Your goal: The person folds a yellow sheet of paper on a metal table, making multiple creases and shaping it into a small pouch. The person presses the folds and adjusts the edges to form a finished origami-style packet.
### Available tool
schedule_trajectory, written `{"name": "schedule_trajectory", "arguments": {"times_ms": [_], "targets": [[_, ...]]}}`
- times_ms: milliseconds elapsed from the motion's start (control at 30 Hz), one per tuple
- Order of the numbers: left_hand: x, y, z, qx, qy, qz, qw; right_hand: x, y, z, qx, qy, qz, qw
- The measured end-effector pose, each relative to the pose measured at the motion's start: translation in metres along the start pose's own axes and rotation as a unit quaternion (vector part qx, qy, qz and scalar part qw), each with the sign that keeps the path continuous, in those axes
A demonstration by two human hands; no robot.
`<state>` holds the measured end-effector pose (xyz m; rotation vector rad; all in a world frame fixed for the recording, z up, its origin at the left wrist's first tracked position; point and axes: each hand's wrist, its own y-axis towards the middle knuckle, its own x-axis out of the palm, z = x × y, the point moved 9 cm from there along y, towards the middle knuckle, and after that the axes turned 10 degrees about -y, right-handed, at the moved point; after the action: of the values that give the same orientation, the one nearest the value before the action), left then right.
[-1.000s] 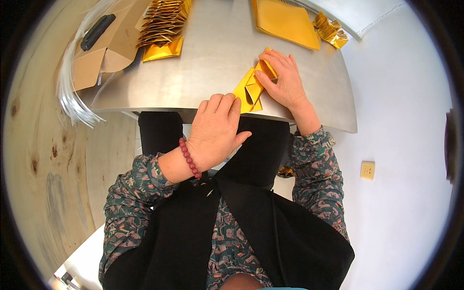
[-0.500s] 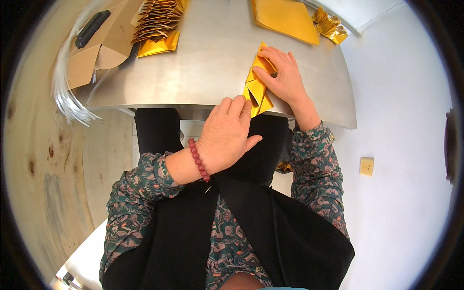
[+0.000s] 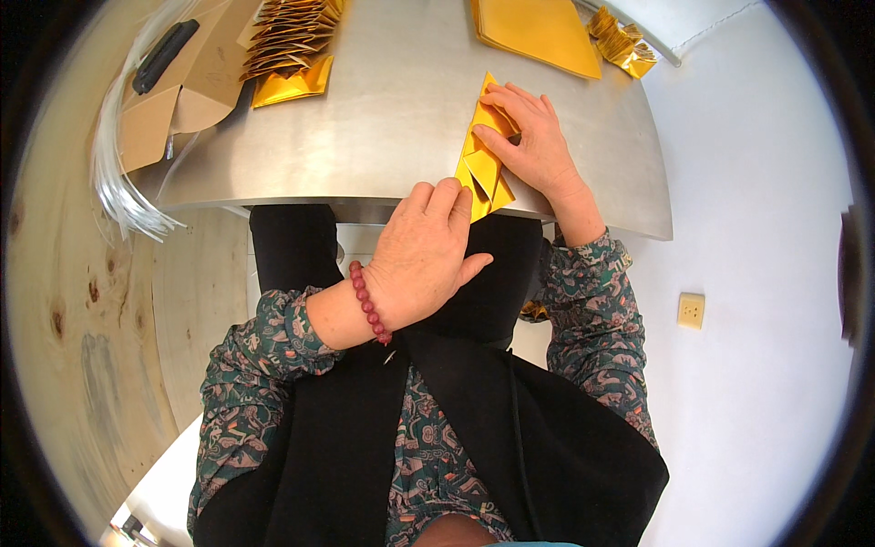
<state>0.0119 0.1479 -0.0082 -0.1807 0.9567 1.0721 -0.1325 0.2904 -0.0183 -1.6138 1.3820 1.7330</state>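
A sheet of shiny gold paper (image 3: 485, 166), folded into a long pointed strip with raised flaps, lies slantwise over the table's front edge. My left hand (image 3: 421, 251), wearing a dark red bead bracelet (image 3: 367, 301), grips the strip's lower left end with bent fingers; its thumb points right, away from the paper. On the upper part, my right hand (image 3: 531, 137) has its thumb and curved fingers on the folds. Its fingertips partly cover the paper.
Flat gold sheets (image 3: 538, 36) are stacked at the far right, beside a bunch of folded gold pieces (image 3: 622, 44). Another folded stack (image 3: 290, 41) stands at the far left, near a cardboard box (image 3: 205, 68) and white plastic strands (image 3: 114, 164). The metal table (image 3: 383, 118) has a curved edge.
The paper's left edge now looks straighter, and the flap between my hands sits slightly lower and flatter. Both hands stay on the paper with barely any movement.
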Motion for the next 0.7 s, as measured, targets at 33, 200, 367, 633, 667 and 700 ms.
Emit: {"name": "schedule_trajectory", "arguments": {"times_ms": [33, 200, 367, 633, 667, 700], "targets": [[-0.0001, 0.0003, 0.0001, -0.001, -0.001, -0.001, 1.0, -0.0002, -0.0001, -0.0004, 0.003, -0.001, 0.0, 1.0], [0.0011, 0.0011, 0.0003, -0.002, -0.003, -0.008, 1.0, -0.0027, 0.0, -0.0036, 0.0, -0.002, 0.005, 1.0], [0.0015, 0.0017, 0.0017, 0.002, -0.009, 0.0, 1.0, -0.0018, 0.0005, -0.0027, -0.002, -0.006, 0.002, 1.0], [0.0021, 0.003, 0.0004, -0.003, -0.012, 0.002, 1.0, 0.0035, 0.0018, 0.0031, 0.004, 0.004, -0.01, 1.0], [0.002, 0.0032, 0.0003, -0.003, -0.01, 0.002, 1.0, 0.0036, 0.002, 0.0032, 0.001, 0.005, -0.009, 1.0], [0.0023, 0.0032, 0.0, -0.004, -0.01, 0.0, 1.0, 0.0041, 0.002, 0.0037, 0.002, 0.006, -0.01, 1.0]]}}
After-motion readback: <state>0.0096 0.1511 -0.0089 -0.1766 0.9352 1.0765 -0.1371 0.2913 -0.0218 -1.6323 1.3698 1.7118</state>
